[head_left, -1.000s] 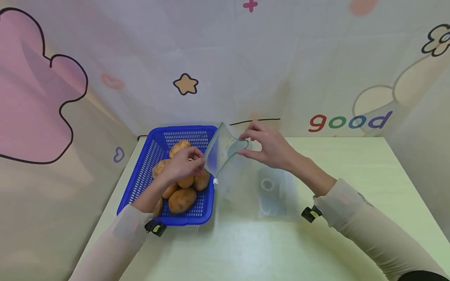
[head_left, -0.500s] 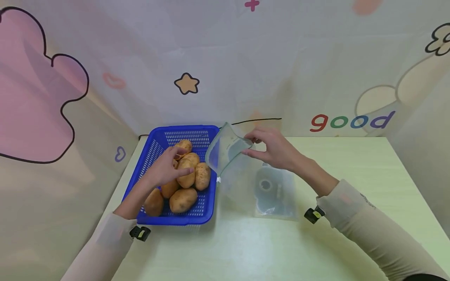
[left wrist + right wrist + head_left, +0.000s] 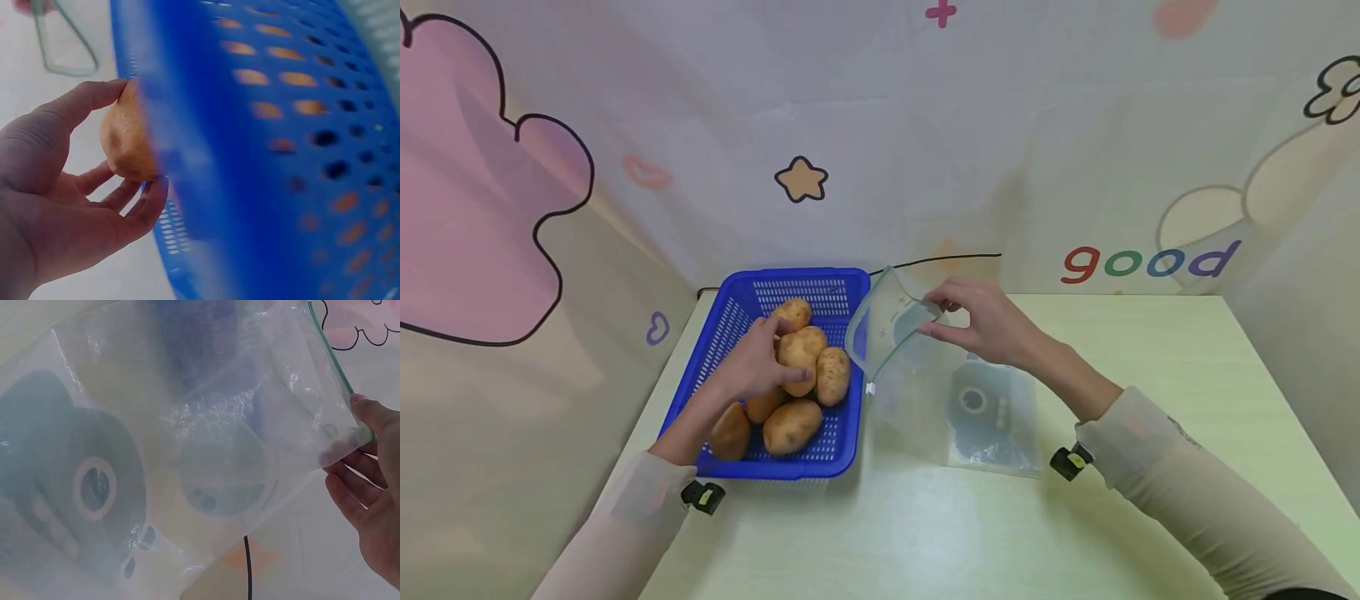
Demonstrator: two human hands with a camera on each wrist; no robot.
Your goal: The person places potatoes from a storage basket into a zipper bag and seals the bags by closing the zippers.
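Note:
In the blue basket (image 3: 842, 450), several potatoes lie heaped. My left hand (image 3: 748, 358) reaches over the basket's left side and grips one potato (image 3: 797, 354) from the top of the heap. The left wrist view shows thumb and fingertips on opposite sides of that potato (image 3: 128, 134), partly hidden by the basket's rim. To the right, my right hand (image 3: 985, 321) pinches the edge of a translucent zip bag (image 3: 910, 383) between thumb and fingers. The bag's green-edged mouth gapes towards the basket, and a white slider (image 3: 870, 388) sits at its lower corner.
Clear plastic with a blue-grey cartoon print (image 3: 981, 408) shows on the pale table (image 3: 925, 533), right of the basket. A printed cloth backdrop (image 3: 880, 125) rises behind the table. More potatoes (image 3: 792, 427) lie at the basket's near end.
My left hand has let go of the bag's mouth, moved left over the basket and closed its fingers on a potato. The right hand keeps its pinch on the bag, slightly further right.

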